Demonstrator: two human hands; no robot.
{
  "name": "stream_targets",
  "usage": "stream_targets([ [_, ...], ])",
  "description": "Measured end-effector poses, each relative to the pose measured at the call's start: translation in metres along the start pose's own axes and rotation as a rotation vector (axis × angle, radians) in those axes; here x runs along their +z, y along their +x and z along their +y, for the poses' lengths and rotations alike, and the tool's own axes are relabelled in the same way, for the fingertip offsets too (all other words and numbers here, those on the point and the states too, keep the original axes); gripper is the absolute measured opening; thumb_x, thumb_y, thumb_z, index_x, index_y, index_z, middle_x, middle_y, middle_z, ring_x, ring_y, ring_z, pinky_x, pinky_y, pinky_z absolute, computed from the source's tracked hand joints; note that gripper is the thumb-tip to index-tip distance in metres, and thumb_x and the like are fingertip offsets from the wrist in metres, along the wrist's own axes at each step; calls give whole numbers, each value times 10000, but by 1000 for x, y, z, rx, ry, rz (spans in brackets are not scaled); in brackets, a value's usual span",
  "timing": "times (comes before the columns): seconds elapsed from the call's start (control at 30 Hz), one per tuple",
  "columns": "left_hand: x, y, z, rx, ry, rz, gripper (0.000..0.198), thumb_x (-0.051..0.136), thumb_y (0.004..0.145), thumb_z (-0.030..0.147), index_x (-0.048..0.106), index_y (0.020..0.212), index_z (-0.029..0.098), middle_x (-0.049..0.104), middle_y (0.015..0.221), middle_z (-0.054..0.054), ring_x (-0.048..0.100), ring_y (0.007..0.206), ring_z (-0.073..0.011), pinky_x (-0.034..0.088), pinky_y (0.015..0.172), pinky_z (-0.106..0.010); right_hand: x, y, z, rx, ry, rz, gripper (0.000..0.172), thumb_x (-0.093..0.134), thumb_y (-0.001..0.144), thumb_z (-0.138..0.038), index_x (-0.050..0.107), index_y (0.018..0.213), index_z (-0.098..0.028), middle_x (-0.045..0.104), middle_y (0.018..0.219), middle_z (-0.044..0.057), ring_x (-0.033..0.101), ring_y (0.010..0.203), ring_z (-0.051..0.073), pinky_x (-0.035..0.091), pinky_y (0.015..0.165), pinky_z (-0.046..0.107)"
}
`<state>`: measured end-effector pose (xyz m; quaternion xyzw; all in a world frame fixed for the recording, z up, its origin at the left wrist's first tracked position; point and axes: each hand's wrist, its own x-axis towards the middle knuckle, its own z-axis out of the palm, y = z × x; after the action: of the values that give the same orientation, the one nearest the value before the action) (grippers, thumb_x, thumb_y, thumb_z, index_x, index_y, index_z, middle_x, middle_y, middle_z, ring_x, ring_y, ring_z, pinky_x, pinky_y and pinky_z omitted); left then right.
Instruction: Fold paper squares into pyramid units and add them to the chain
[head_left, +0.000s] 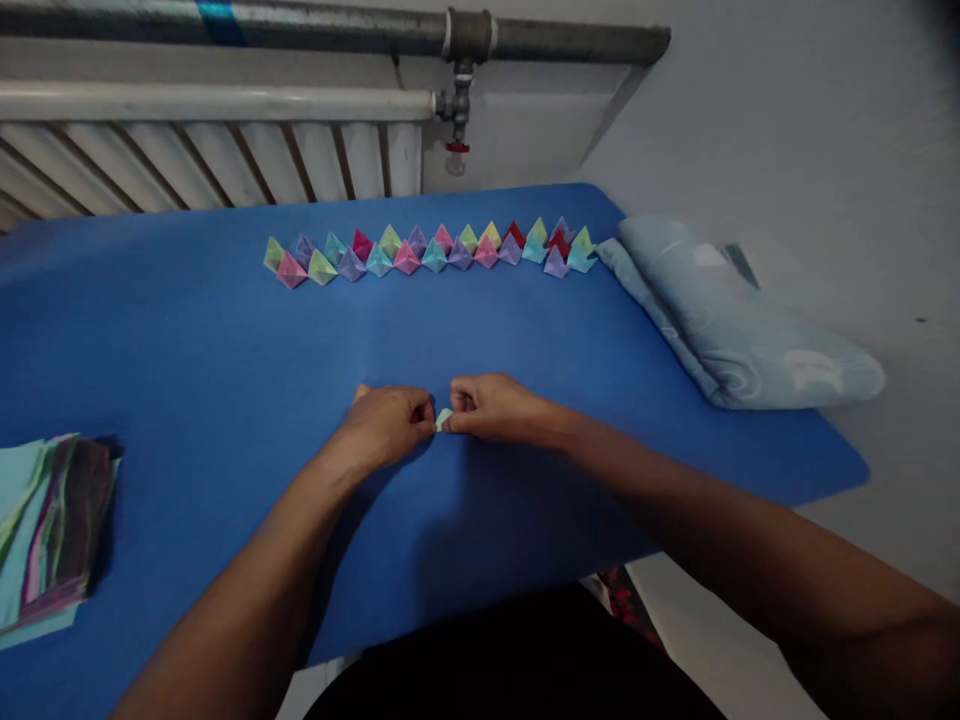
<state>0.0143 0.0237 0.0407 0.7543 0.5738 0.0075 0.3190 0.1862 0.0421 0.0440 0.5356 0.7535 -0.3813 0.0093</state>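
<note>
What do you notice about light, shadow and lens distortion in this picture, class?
Head view: dim, even light, no glare; soft shadows on the blue mat beside both forearms; wide lens curves the mat's edges; the paper piece between left hand and right hand is too small to resolve.

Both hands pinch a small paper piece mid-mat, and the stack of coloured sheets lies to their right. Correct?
No: in the head view the stack of coloured sheets lies to their left. The left hand and right hand do pinch the small paper piece.
</note>
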Motion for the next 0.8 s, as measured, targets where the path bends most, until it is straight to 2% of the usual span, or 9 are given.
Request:
stream_targets([
  [0.2,-1,0,2,-2,18,-9,105,550,793,228,645,754,211,647,695,15,555,646,-145,371,708,-314,2,6,-3,-59,-152,-10,108,573,717,-254,489,675,-201,525,621,-33,432,573,101,257,520,242],
  [0.27,0,0,2,1,31,-3,108,550,794,220,651,755,214,653,695,17,563,655,-150,363,733,-329,0,6,-2,-57,-125,-34,103,583,715,-236,492,682,-201,528,617,-35,445,565,97,267,515,234],
  [0.43,2,-2,0,-1,21,27,106,565,798,233,647,731,221,639,657,25,544,612,-147,342,709,-336,-5,2,2,67,59,-82,98,577,710,-177,486,684,-203,516,559,-54,497,484,82,319,456,196],
  [0.6,2,-2,0,-5,-29,24,99,571,784,214,640,713,218,617,622,36,526,582,-135,343,684,-323,-5,1,4,48,106,-68,119,575,681,-125,489,645,-199,491,501,-64,481,435,72,305,399,175],
  [0.67,3,-2,-1,4,-18,40,94,576,780,225,638,710,215,613,624,35,531,599,-140,344,703,-333,-3,0,8,39,215,-39,128,593,681,-131,490,641,-196,475,498,-74,467,422,62,315,387,164],
  [0.8,8,-4,-9,87,-45,100,68,605,764,273,645,758,220,585,604,45,542,633,-146,350,765,-357,6,-2,22,-5,623,73,95,585,704,-184,492,710,-204,462,516,-99,429,376,50,335,358,159],
])
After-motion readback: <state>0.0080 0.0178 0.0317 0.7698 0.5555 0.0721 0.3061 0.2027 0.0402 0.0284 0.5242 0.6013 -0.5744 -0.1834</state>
